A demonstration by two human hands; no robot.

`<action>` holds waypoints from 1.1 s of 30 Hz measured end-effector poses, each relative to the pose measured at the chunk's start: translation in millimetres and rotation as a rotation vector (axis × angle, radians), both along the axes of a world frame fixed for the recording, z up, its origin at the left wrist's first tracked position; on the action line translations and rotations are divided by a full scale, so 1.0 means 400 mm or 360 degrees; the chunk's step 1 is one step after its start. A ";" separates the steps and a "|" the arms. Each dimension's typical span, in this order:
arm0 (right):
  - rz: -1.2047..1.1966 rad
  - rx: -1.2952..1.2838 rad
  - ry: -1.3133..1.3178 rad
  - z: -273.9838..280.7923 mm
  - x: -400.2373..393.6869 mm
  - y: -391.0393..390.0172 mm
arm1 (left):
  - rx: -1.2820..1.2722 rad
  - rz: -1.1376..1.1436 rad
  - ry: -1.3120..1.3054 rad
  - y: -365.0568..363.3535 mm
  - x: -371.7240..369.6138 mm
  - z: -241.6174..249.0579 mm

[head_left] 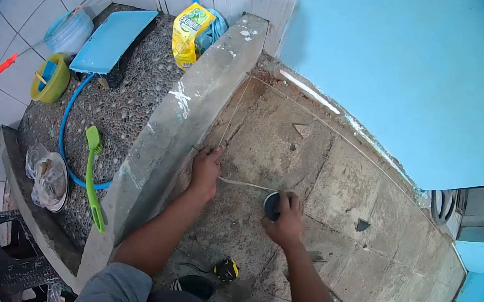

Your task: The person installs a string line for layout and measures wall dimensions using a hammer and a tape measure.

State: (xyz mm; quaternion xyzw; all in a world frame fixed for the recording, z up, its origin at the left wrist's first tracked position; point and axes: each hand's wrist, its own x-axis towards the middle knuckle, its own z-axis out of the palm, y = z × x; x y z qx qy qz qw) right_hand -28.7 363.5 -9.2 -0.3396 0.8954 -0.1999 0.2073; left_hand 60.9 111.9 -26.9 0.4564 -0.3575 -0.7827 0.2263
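My left hand is closed near the low concrete curb, its fingertips pinching a thin string that runs up to the far corner. A small dark nail-like piece shows at those fingertips. From below the hand, a pale stretch of string crosses to my right hand. That hand grips a round, dark-faced spool with a light rim. Another string line stretches from the corner along the blue wall, just above the worn tiled floor. Part of the spool is hidden by my fingers.
A yellow-black tape measure lies near my feet. Left of the concrete curb, pebbled flooring holds a green brush, a blue hose, a yellow bowl, a blue dustpan and a yellow packet. A dark tile shard lies right.
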 end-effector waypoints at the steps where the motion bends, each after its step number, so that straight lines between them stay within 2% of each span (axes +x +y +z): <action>1: 0.0014 -0.0033 0.0012 0.016 0.035 -0.010 | -0.0038 -0.0004 -0.0023 0.006 0.004 0.012; 7: 0.0273 0.0093 -0.0298 0.074 0.173 -0.040 | -0.0041 -0.0153 -0.0021 0.019 0.034 0.023; 10: 0.0278 0.0050 -0.0130 0.056 0.161 -0.055 | -0.0102 -0.0286 -0.0055 0.006 0.017 -0.021; 13: 0.0253 -0.0018 -0.0086 0.097 0.070 -0.122 | 0.0030 -0.0301 -0.0026 -0.013 -0.022 0.004; 16: 0.0313 -0.0192 0.0062 0.164 -0.076 -0.202 | 0.0089 -0.0231 -0.0002 -0.039 -0.094 0.105; 20: 0.0362 -0.0199 0.0137 0.376 -0.246 -0.350 | -0.0248 -0.0375 0.0025 -0.122 -0.163 0.144; 23: 0.0306 -0.0080 -0.0042 0.520 -0.338 -0.421 | -0.0300 -0.0486 -0.0109 -0.151 -0.164 0.199; 26: 0.0414 0.0042 0.0195 0.603 -0.420 -0.414 | -0.0176 -0.0714 0.0093 -0.155 -0.150 0.159; 28: 0.0340 0.0197 0.0153 0.682 -0.426 -0.392 | -0.0035 -0.0835 -0.0049 -0.162 -0.147 0.216; 29: 0.0336 0.0247 0.0195 0.673 -0.446 -0.359 | 0.0038 -0.0901 -0.0128 -0.160 -0.146 0.234; 33: 0.0508 0.0443 0.0349 0.648 -0.464 -0.244 | -0.0022 -0.0810 0.0093 -0.172 -0.222 0.242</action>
